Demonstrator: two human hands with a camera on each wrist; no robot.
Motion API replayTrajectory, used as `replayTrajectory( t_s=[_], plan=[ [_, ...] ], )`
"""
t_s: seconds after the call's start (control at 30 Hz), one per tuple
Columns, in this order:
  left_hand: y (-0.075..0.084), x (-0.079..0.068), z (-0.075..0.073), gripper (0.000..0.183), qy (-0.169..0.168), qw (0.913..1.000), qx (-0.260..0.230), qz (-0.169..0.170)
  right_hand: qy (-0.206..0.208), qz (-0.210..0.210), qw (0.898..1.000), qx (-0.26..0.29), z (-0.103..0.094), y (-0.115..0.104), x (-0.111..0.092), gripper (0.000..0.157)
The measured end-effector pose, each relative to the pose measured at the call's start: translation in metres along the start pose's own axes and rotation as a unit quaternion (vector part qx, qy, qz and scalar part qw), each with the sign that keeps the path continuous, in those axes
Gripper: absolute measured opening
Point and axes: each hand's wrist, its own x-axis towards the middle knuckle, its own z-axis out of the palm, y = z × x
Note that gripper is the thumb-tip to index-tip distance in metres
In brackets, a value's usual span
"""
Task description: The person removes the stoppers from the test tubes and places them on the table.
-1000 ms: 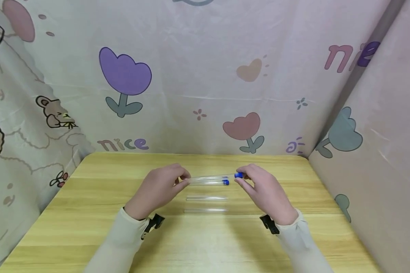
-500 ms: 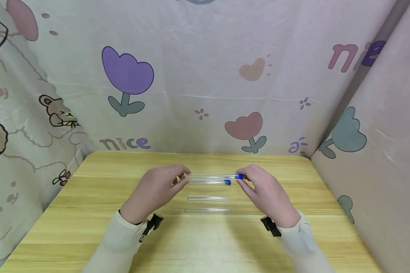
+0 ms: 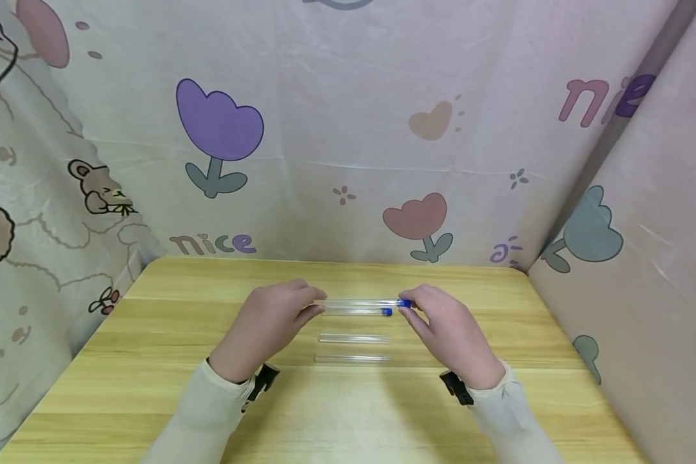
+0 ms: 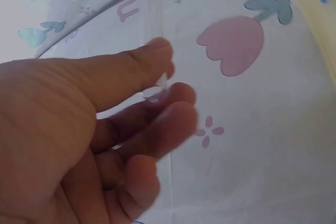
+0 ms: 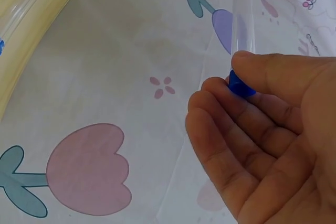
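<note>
Two slim, straight, clear tubes (image 3: 354,338) lie parallel on the pale wood-grained table (image 3: 348,412), a capped tube (image 3: 354,312) just beyond them. Farther still, a held tube (image 3: 359,303) runs crosswise between the hands, the left hand (image 3: 269,328) pinching its transparent end between thumb and fingers, the right hand (image 3: 449,332) pinching its small, blue cap (image 5: 240,85). Behind hangs creased cloth (image 3: 330,109) printed with rounded tulips (image 3: 220,125).

Wood-grain table (image 3: 348,412), blue-capped tube (image 3: 354,312), 2 clear tubes (image 3: 355,339), all parallel
</note>
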Motion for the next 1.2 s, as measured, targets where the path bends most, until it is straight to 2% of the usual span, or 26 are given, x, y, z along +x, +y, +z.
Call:
replayTrajectory(
  t_s=[0.1, 0.2, 0.47, 0.87, 1.2],
  plan=[
    [0.0002, 0.0001, 0.0021, 0.018, 0.025, 0.9995, 0.007, 0.019, 0.023, -0.008, 1.0, -0.005, 0.0005, 0.0011, -0.0012, 0.022],
    [0.001, 0.0002, 0.0027, 0.02, 0.035, 0.999, 0.009, 0.025, 0.043, -0.012, 0.999, -0.004, 0.0005, 0.0014, -0.0017, 0.024],
    [0.0023, 0.0002, 0.0004, 0.019, 0.027, 0.9995, 0.003, 0.018, 0.075, -0.017, 0.997, 0.011, 0.0031, 0.0, -0.0005, 0.025],
    [0.0017, -0.0014, -0.0011, 0.018, 0.031, 0.9994, 0.006, 0.011, 0.067, -0.007, 0.997, 0.027, 0.0054, -0.0015, -0.0012, 0.022],
    [0.0012, -0.0015, -0.0054, 0.015, -0.008, 0.9997, 0.02, -0.015, 0.069, -0.008, 0.997, 0.043, 0.0073, -0.0026, -0.0009, 0.021]
  ],
)
